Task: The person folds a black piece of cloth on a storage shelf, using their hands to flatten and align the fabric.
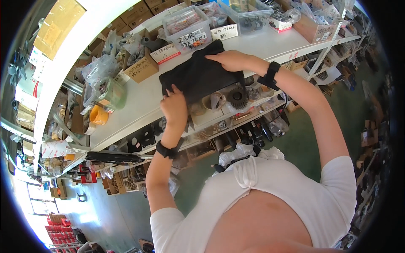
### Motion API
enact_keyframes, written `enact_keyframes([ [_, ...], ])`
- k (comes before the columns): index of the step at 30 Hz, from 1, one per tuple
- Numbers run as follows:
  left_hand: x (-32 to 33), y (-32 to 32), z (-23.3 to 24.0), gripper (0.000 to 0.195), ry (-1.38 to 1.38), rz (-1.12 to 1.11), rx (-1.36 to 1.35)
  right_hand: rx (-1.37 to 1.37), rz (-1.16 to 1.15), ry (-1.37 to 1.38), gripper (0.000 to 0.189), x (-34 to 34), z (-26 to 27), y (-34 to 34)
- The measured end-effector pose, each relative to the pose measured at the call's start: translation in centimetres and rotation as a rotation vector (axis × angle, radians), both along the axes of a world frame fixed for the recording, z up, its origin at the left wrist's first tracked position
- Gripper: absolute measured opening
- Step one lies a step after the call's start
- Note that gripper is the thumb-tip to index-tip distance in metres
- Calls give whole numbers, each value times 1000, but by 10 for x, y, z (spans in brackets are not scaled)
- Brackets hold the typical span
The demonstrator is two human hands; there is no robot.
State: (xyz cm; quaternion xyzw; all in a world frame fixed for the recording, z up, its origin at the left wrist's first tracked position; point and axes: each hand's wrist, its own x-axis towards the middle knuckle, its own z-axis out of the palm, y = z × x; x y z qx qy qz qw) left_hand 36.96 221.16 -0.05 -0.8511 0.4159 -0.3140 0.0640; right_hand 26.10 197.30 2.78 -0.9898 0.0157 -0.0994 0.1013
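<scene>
A black cloth point(199, 74) lies spread on the white metal shelf point(139, 104), its near edge hanging over the shelf's front. My left hand point(174, 106) is at the cloth's left corner, fingers bent over its edge; whether they pinch the fabric is hard to see. My right hand point(231, 60) rests on the upper right part of the cloth, index finger stretched out along it and the other fingers curled under. Both wrists wear black straps.
Behind the cloth stand a clear plastic tub point(186, 28) of bagged parts and small open cardboard boxes point(140, 68). A greenish plastic container point(112, 95) and an orange cup point(99, 115) are at the left. A gear point(237, 98) sits on the shelf below.
</scene>
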Motion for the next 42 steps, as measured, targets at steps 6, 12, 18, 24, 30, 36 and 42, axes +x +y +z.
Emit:
enact_keyframes([
  [6,40,11,12,33,78,120,18,-392,4,-91,55,24,22,-8],
  [12,48,-1,40,21,243,64,-5,-723,3,-375,69,18,44,-41],
  [18,66,9,111,21,155,-145,-207,-544,-164,-415,17,18,86,-31],
  [24,66,50,92,18,240,-227,-231,-552,90,-552,10,-17,68,23],
  [30,48,99,25,29,129,-428,-123,-444,247,-429,13,-61,12,43],
  [36,33,97,19,36,73,-521,-127,-517,261,-370,17,-71,-4,32],
  [42,43,91,7,36,47,-531,-223,-491,278,-542,18,-72,-11,22],
])
